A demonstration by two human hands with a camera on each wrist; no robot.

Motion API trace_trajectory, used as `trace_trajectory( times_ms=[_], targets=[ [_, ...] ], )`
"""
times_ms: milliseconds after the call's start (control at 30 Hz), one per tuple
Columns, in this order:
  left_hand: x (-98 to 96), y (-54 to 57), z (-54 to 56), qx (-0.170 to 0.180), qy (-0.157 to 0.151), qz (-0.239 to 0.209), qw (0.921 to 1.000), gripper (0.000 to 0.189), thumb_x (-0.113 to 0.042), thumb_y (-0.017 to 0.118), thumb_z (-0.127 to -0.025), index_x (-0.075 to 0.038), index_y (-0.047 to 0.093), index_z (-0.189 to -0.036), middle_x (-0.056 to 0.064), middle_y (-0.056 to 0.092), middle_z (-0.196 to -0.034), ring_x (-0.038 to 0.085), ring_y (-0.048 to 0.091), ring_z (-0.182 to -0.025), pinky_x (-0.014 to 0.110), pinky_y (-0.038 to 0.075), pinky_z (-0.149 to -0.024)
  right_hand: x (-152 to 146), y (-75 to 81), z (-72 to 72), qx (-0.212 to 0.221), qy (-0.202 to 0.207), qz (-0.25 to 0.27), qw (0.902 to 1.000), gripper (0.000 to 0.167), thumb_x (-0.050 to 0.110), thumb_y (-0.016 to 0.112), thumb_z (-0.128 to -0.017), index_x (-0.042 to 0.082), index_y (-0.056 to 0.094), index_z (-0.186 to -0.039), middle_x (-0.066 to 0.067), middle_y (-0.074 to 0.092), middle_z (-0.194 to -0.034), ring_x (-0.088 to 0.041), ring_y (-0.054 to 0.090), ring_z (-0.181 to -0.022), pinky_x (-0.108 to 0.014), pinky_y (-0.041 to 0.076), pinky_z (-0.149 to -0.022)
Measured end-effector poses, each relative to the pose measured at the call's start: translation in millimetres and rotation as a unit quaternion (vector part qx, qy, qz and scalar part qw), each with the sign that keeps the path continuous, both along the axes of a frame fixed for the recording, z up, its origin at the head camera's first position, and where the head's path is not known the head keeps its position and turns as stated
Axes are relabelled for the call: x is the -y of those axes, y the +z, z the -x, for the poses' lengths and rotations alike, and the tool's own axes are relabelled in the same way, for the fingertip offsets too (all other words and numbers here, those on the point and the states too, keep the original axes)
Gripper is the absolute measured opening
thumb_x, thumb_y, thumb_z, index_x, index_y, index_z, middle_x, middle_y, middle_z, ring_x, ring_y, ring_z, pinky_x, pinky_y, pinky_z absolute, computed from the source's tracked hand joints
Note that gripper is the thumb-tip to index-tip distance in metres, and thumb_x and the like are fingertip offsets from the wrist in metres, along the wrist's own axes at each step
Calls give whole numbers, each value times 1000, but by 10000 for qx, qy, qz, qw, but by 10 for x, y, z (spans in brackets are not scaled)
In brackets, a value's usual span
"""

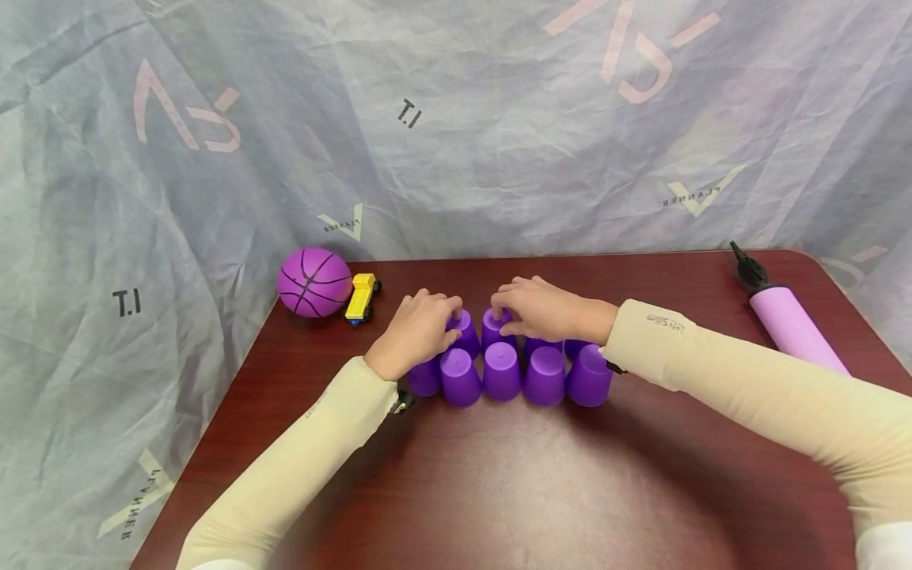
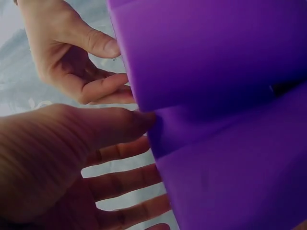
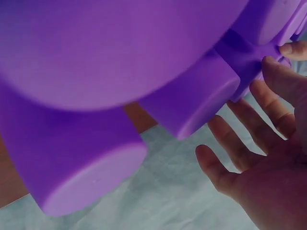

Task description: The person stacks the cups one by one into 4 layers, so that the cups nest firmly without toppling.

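In the head view my left hand (image 1: 418,324) holds the top of a purple cup (image 1: 465,339), thumb on its near side and fingers beyond. My right hand (image 1: 543,307) reaches in from the other side, thumb and index finger at the top of a neighbouring purple cup (image 1: 496,326). Both cups stand upside down. Close up in the left wrist view, my left thumb (image 2: 129,122) lies at a cup's edge. The right wrist view has my right fingers (image 3: 247,134) spread beside several cups.
A front row of upside-down purple cups (image 1: 502,372) stands nearer me. Left and back are a purple basketball (image 1: 314,283) and a yellow toy truck (image 1: 362,298). A pink hand pump (image 1: 794,328) lies at the right. Grey cloth (image 1: 456,174) hangs behind the table (image 1: 456,491).
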State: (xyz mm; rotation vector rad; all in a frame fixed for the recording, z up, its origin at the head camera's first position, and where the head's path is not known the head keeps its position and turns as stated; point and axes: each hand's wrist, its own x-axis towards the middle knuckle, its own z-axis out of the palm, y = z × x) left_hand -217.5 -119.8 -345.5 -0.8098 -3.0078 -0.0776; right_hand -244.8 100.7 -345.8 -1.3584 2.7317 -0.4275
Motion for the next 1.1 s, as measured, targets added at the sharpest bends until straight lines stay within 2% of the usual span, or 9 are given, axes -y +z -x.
trace_trajectory(
  times_ms=[167,300,433,500,633,733,900,1100],
  targets=[
    [-29,-11,32,-35,-41,-48,10000,20,-27,75,-82,-16,62,-94,0,64,-91,23,48,-85,40,38,-70,-25,-8,5,-129,-44,95,9999,18,17,77,-80,14,63,-90,3,59,-89,-19,49,-86,-39,36,-72],
    [-57,22,105,-125,-62,-162,9998,19,-27,74,-82,-15,63,-92,0,64,-90,22,48,-85,38,37,-68,-104,63,67,-287,-143,232,9992,17,17,77,-80,14,65,-91,2,61,-89,-19,51,-85,-40,36,-72],
    [-131,101,267,-101,-15,-171,9998,18,-27,73,-83,-16,63,-92,-1,65,-90,23,49,-86,37,37,-68,-231,175,239,-339,-485,368,9976,16,16,76,-80,12,66,-91,-1,60,-84,-20,54,-80,-40,42,-72],
    [-187,138,366,-3,52,-126,9999,17,-27,72,-83,-16,63,-93,-2,64,-90,24,49,-88,38,38,-70,-284,198,345,-217,-672,389,9967,16,15,76,-80,10,66,-92,-2,60,-82,-19,54,-77,-38,45,-70],
    [-295,168,545,184,157,-84,9997,15,-23,71,-84,-16,64,-95,-1,63,-89,25,50,-92,39,40,-74,-353,177,519,0,-888,359,9954,15,15,76,-81,8,67,-91,-2,62,-80,-17,58,-74,-36,47,-69],
    [-360,158,648,292,210,-32,9993,14,-22,70,-85,-15,64,-96,-2,62,-89,24,51,-94,40,40,-77,-373,151,586,62,-897,318,9954,14,14,76,-80,7,68,-90,-2,64,-82,-18,60,-76,-37,48,-71],
    [-441,128,750,359,322,87,9988,15,-21,70,-84,-15,66,-98,-3,62,-90,22,53,-93,41,40,-79,-370,125,599,116,-879,270,9957,15,11,76,-79,5,68,-91,-7,66,-86,-22,61,-80,-39,48,-74],
    [-452,101,789,314,313,165,9989,18,-20,70,-84,-13,67,-101,-1,62,-90,23,55,-93,42,43,-80,-347,79,602,257,-1020,9,9945,15,12,75,-80,6,68,-92,-6,64,-84,-21,58,-77,-38,47,-73]
  ],
)
